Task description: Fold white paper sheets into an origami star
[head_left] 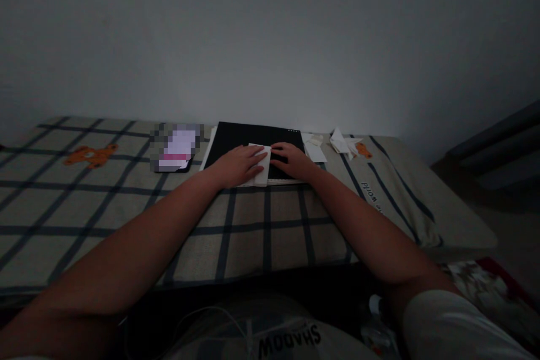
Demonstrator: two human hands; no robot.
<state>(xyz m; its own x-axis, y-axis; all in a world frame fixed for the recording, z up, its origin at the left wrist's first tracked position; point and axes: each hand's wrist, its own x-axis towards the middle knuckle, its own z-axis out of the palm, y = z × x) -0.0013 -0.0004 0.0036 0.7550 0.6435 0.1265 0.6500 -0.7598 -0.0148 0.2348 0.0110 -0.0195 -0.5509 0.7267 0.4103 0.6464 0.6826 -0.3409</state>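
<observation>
A small folded white paper lies on a black notebook, slightly overhanging its near edge. My left hand rests flat over the paper's left part, its fingers stretched out across it and the thumb pointing right. At the paper's upper right edge are the fingertips of my right hand, whose fingers are apart and slightly bent above the black cover. No gripped thing shows between the right fingers. White pages show under the notebook cover at its left and near edges.
A lit phone, partly blurred, lies left of the notebook. To the right are white paper pieces and a folded paper shape. The checked tablecloth meets a wall behind. A plastic bottle stands below, at the right.
</observation>
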